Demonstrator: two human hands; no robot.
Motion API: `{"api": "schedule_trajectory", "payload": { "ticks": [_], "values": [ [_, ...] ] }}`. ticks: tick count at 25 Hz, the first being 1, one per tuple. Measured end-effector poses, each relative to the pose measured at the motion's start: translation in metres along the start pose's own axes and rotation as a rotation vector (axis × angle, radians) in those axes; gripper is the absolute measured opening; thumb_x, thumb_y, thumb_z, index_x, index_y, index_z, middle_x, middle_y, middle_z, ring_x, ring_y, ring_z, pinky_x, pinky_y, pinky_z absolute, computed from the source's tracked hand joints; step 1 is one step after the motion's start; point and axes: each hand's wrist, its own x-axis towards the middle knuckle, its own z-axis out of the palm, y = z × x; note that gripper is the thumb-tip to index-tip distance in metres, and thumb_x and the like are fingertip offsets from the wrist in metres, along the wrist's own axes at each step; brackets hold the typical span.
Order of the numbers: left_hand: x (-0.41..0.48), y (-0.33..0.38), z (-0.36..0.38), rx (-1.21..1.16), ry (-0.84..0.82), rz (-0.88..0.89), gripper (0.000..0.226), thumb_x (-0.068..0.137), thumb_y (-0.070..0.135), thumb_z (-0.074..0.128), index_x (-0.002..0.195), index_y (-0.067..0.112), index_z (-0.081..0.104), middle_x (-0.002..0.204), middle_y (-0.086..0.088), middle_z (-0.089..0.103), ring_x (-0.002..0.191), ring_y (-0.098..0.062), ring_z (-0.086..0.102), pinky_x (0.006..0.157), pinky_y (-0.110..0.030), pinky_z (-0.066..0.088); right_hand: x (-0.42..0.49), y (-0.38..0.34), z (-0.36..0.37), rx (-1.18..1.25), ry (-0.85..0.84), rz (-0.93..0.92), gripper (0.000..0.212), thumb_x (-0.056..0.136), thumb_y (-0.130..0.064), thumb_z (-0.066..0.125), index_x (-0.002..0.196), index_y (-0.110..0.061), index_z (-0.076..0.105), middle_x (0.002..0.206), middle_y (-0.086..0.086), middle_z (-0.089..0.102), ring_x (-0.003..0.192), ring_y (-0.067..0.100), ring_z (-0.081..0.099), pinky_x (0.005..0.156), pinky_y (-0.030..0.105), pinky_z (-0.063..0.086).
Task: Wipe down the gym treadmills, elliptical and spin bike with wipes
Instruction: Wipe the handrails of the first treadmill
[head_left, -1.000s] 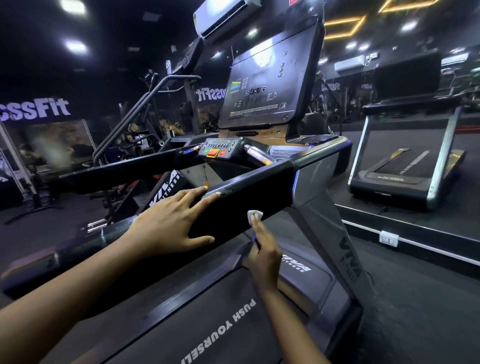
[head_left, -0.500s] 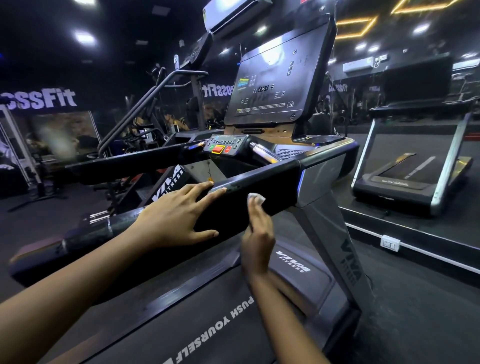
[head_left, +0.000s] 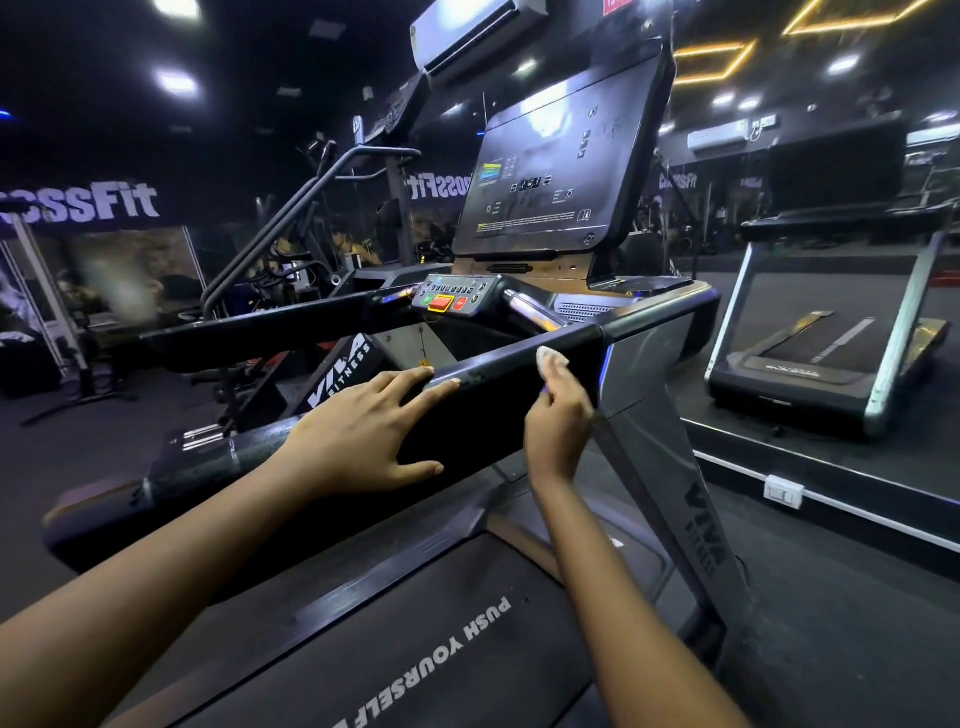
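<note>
White wipe, one; hands, two.

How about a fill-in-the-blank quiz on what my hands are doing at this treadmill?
The right hand holds a white ____ against the handrail.
The left hand rests flat on the same handrail and holds ____.
The belt has lettering that begins PUSH ____.
Missing: wipe; nothing; YOURSELF.

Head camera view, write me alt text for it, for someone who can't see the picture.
A person's right hand holds a small white wipe against the black side handrail of a dark grey treadmill, while the left hand rests flat on the same rail. Beyond them stands the treadmill's dark console screen.
</note>
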Motion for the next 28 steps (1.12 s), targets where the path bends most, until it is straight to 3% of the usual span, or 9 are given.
{"api": "schedule_trajectory", "payload": {
  "ticks": [2, 5, 9, 11, 14, 19, 21, 26, 28],
  "values": [
    [0.0, 0.001, 0.0, -0.006, 0.007, -0.003, 0.098, 0.064, 0.077, 0.007, 0.15, 0.032, -0.002, 0.156, -0.001, 0.018, 0.139, -0.019, 0.027, 0.108, -0.029, 0.031, -0.037, -0.017, -0.003, -0.055, -0.035, -0.17, 0.046, 0.073, 0.008, 0.046, 0.112, -0.004, 0.067, 0.111, 0.013, 0.067, 0.089, 0.03, 0.065, 0.084, 0.024, 0.04],
    [0.0, 0.002, -0.001, -0.014, 0.01, -0.002, 0.098, 0.064, 0.077, 0.008, 0.15, 0.032, -0.002, 0.156, -0.001, 0.019, 0.139, -0.019, 0.027, 0.109, -0.029, 0.031, -0.064, -0.02, -0.02, -0.009, -0.142, -0.374, 0.05, 0.069, 0.007, 0.046, 0.113, -0.004, 0.066, 0.114, 0.012, 0.066, 0.098, 0.022, 0.062, 0.093, 0.018, 0.039],
    [-0.001, 0.002, -0.002, 0.0, -0.005, -0.006, 0.097, 0.064, 0.077, 0.006, 0.15, 0.033, -0.005, 0.157, -0.001, 0.016, 0.141, -0.019, 0.024, 0.109, -0.029, 0.03, -0.018, 0.021, -0.031, 0.033, 0.013, -0.059, 0.048, 0.067, 0.02, 0.047, 0.104, -0.001, 0.07, 0.107, 0.012, 0.069, 0.1, 0.024, 0.065, 0.093, 0.014, 0.038],
    [0.0, 0.004, -0.004, 0.01, -0.024, -0.013, 0.091, 0.074, 0.078, 0.017, 0.15, 0.033, -0.007, 0.157, 0.0, 0.013, 0.142, -0.018, 0.021, 0.109, -0.028, 0.029, -0.007, 0.041, -0.03, 0.031, 0.027, 0.062, 0.048, 0.07, 0.025, 0.045, 0.105, 0.001, 0.068, 0.106, 0.013, 0.069, 0.102, 0.027, 0.065, 0.093, 0.007, 0.036],
    [0.002, 0.006, -0.006, 0.026, -0.058, -0.042, 0.085, 0.086, 0.068, 0.038, 0.15, 0.033, -0.006, 0.158, 0.001, 0.01, 0.142, -0.017, 0.019, 0.109, -0.028, 0.028, -0.02, 0.044, -0.022, 0.038, 0.023, 0.077, 0.047, 0.07, 0.027, 0.048, 0.107, 0.004, 0.067, 0.106, 0.015, 0.068, 0.102, 0.029, 0.064, 0.091, 0.011, 0.038],
    [0.001, 0.001, -0.002, 0.018, -0.055, -0.03, 0.089, 0.078, 0.076, 0.026, 0.15, 0.032, -0.003, 0.157, -0.003, 0.015, 0.139, -0.02, 0.025, 0.109, -0.031, 0.03, -0.064, 0.011, -0.014, 0.072, 0.071, 0.122, 0.048, 0.065, 0.026, 0.054, 0.103, 0.002, 0.07, 0.102, 0.016, 0.07, 0.096, 0.021, 0.064, 0.081, 0.015, 0.04],
    [0.002, 0.003, -0.003, 0.006, -0.079, -0.048, 0.088, 0.081, 0.073, 0.034, 0.151, 0.032, -0.001, 0.156, -0.003, 0.016, 0.14, -0.02, 0.024, 0.109, -0.032, 0.03, -0.085, -0.006, -0.01, 0.092, 0.057, 0.172, 0.048, 0.065, 0.025, 0.056, 0.105, 0.001, 0.069, 0.105, 0.015, 0.069, 0.097, 0.023, 0.066, 0.083, 0.012, 0.038],
    [0.002, 0.002, -0.01, -0.093, -0.102, -0.056, 0.085, 0.085, 0.058, 0.053, 0.151, 0.031, 0.007, 0.156, -0.004, 0.019, 0.138, -0.022, 0.029, 0.108, -0.031, 0.028, -0.11, -0.042, -0.023, 0.167, -0.059, 0.144, 0.046, 0.069, 0.021, 0.052, 0.106, -0.001, 0.069, 0.107, 0.011, 0.068, 0.104, 0.002, 0.054, 0.089, 0.0, 0.034],
    [0.0, -0.002, -0.017, -0.176, -0.104, -0.067, 0.083, 0.086, 0.053, 0.056, 0.151, 0.031, 0.008, 0.155, -0.003, 0.019, 0.138, -0.023, 0.03, 0.11, -0.031, 0.025, -0.086, -0.046, -0.036, 0.176, -0.07, 0.058, 0.045, 0.071, 0.017, 0.048, 0.106, -0.003, 0.069, 0.108, 0.006, 0.068, 0.103, -0.002, 0.057, 0.093, 0.006, 0.039]
  ]
}}
